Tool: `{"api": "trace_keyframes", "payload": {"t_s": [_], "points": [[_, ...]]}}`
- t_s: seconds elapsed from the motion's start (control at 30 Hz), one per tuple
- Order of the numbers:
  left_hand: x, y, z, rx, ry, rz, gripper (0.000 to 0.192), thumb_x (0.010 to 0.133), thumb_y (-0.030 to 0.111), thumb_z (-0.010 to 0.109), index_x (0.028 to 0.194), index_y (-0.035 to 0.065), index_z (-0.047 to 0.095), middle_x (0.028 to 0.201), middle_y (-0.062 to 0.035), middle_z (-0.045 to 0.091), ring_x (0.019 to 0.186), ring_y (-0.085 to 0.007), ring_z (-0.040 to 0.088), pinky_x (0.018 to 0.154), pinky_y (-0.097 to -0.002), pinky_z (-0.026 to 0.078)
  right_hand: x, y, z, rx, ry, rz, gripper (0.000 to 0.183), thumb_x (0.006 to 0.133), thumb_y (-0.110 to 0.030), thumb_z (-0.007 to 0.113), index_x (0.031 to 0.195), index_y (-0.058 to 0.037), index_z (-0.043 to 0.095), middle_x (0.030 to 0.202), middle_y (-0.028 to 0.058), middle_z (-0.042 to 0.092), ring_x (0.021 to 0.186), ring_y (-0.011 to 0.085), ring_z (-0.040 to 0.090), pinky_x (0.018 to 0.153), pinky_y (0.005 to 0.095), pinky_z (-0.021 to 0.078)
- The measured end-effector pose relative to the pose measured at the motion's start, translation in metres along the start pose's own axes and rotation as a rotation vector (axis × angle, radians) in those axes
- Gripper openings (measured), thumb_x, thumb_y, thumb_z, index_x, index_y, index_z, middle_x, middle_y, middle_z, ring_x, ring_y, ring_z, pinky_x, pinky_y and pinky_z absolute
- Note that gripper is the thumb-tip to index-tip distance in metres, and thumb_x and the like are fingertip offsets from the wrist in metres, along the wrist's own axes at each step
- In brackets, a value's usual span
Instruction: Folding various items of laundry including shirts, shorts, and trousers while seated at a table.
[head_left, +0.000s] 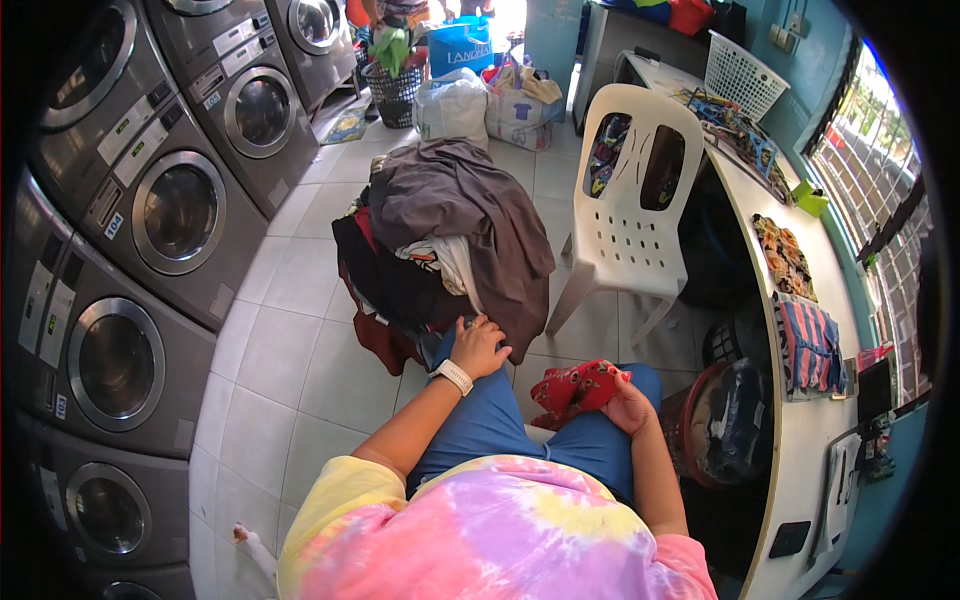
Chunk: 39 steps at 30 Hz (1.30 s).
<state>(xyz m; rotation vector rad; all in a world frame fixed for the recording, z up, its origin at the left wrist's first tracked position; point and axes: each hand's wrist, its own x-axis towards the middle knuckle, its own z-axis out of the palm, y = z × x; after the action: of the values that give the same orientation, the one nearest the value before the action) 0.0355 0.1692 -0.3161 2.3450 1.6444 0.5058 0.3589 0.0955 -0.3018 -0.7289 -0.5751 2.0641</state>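
Note:
My left hand (478, 348), with a pale watch on its wrist, rests palm down on my left knee, at the near edge of a big heap of laundry. A large grey-brown cloth (465, 202) lies over the heap, with black cloth (382, 270), white cloth (452, 262) and dark red cloth (386, 341) showing below it. Above my right thigh, my right hand (628, 405) grips a red patterned cloth (574, 390) by its edge between thumb and fingers; the rest of the cloth hangs loosely to the left.
Front-loading machines (180, 214) line the left side. Beyond the heap stand full bags (451, 105) and a dark basket (394, 94). A white plastic chair (626, 255) is ahead right. Folded striped cloth (810, 345) and patterned cloth (784, 256) lie on the long counter (799, 450); a red basket (682, 435) sits beneath.

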Motion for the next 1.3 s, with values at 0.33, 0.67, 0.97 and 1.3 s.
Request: {"api": "trace_keyframes", "payload": {"t_s": [0.33, 0.67, 0.97, 1.3], "points": [[0.001, -0.003, 0.001, -0.007, 0.031, 0.007, 0.029, 0.077, 0.035, 0.067, 0.093, 0.0119, 0.069, 0.107, -0.0042, 0.062, 0.12, -0.0255, 0.047, 0.102, -0.0617, 0.025, 0.002, 0.0, 0.0, -0.012, 0.01, -0.003, 0.053, 0.09, -0.038, 0.057, 0.132, -0.0088, 0.043, 0.13, 0.0092, 0.051, 0.121, 0.026, 0.048, 0.103, 0.0457, 0.036], [-0.001, 0.0, -0.002, 0.016, -0.044, -0.033, 0.031, 0.078, 0.038, 0.065, 0.096, 0.0127, 0.069, 0.113, -0.0043, 0.062, 0.121, -0.0257, 0.046, 0.103, -0.0607, 0.024, 0.002, -0.002, 0.006, -0.023, -0.058, 0.003, 0.055, 0.09, -0.038, 0.056, 0.133, -0.0076, 0.041, 0.132, 0.0098, 0.05, 0.122, 0.0263, 0.047, 0.104, 0.0449, 0.0355], [0.001, 0.001, 0.0, -0.005, 0.005, 0.003, 0.028, 0.077, 0.036, 0.066, 0.092, 0.0118, 0.069, 0.109, -0.0048, 0.062, 0.121, -0.0256, 0.046, 0.103, -0.0623, 0.024, 0.0, 0.0, -0.001, -0.007, -0.005, 0.001, 0.054, 0.09, -0.038, 0.055, 0.132, -0.0072, 0.042, 0.131, 0.0096, 0.051, 0.122, 0.0256, 0.047, 0.104, 0.0444, 0.0345], [0.002, 0.003, -0.004, 0.023, -0.053, -0.017, 0.031, 0.079, 0.038, 0.065, 0.097, 0.0124, 0.069, 0.114, -0.0048, 0.061, 0.122, -0.0254, 0.045, 0.104, -0.0598, 0.023, 0.001, -0.001, -0.001, 0.007, -0.001, 0.006, 0.053, 0.091, -0.037, 0.055, 0.133, -0.0077, 0.042, 0.132, 0.0097, 0.05, 0.122, 0.0252, 0.048, 0.105, 0.0438, 0.0341]]}}
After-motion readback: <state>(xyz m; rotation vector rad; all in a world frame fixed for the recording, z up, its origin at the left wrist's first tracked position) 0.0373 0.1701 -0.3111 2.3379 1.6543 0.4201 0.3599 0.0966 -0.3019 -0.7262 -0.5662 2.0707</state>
